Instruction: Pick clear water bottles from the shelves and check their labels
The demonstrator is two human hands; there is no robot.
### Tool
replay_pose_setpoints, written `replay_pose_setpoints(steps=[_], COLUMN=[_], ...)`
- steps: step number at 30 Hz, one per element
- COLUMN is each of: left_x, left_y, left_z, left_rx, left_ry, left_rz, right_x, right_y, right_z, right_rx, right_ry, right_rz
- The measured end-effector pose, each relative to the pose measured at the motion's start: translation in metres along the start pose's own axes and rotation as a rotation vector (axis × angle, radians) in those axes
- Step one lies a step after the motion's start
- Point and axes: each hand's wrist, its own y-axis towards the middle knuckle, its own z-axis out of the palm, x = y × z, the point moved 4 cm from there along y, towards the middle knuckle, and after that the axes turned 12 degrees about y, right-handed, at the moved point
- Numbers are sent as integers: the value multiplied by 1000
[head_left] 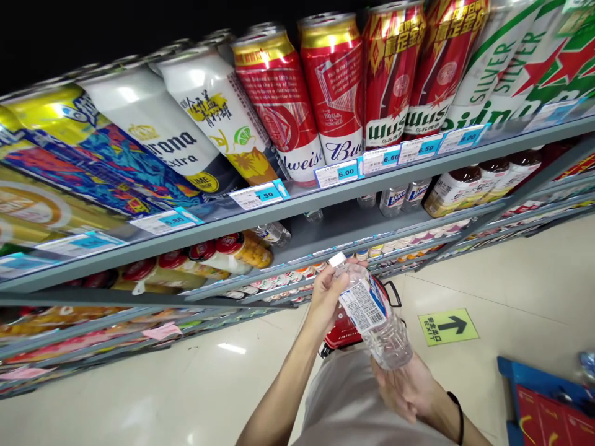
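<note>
Lower centre: left hand [326, 297], fingers pinching the bottle [372, 319]; right hand [406, 385], fingers loosely spread at its base. Apparently steadying; turning calls for both.

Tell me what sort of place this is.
Most likely a supermarket aisle: Budweiser cans stand on a shelf edged with price tags, what looks like a red shopping basket sits below, and an EXIT arrow sign marks the floor.
</note>
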Motion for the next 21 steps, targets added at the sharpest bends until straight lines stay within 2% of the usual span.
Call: replay_pose_setpoints(steps=[6, 10, 14, 16, 21], left_x=[4, 9, 9, 8, 3], left_y=[4, 7, 9, 9, 8], left_z=[-1, -1, 0, 1, 2], left_rx=[-39, -61, -47, -25, 28], left_ry=[-33, -131, -165, -177, -173], left_rz=[-58, -127, -133, -120, -115], right_x=[1, 3, 4, 4, -3], right_y=[-4, -4, 2, 4, 4], right_z=[-9, -1, 8, 7, -5], right_rx=[-99, -81, -64, -97, -180], right_ry=[-60, -23, -13, -60, -278], right_rz=[8, 28, -4, -83, -450])
